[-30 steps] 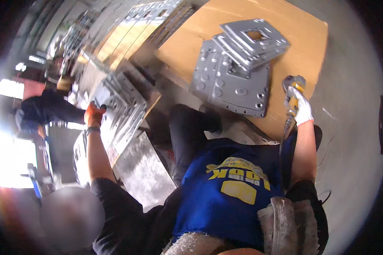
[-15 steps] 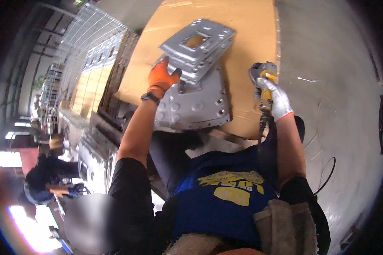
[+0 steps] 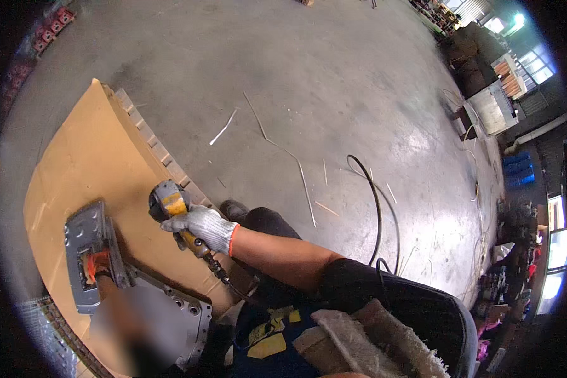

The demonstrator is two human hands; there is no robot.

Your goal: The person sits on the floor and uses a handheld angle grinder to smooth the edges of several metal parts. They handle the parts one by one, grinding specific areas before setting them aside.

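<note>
My right hand point(image 3: 205, 227), in a white knitted glove, is wrapped round the body of a yellow and grey angle grinder point(image 3: 172, 200), held above the cardboard. A hose fitting hangs from the tool's rear end. At the lower left my left hand point(image 3: 97, 262), in an orange glove, grips a grey stamped metal panel point(image 3: 82, 228) at its cut-out; its fingers are partly hidden. The panel looks tilted over the other pieces. Under it lies a larger grey metal plate point(image 3: 199, 320) with holes along its edge. A blurred patch covers part of my left forearm and this plate.
Brown cardboard point(image 3: 75, 167) lies under the metal parts, on wooden slats point(image 3: 146, 133). A black hose point(image 3: 378, 220) loops across the concrete floor on my right. Thin strips point(image 3: 223, 127) lie scattered there. Equipment and blue containers point(image 3: 518, 170) stand along the far right.
My view has swung to the right, showing more floor. The grinder stays in my right hand. My left hand has shifted from the upper panel's near edge to its cut-out.
</note>
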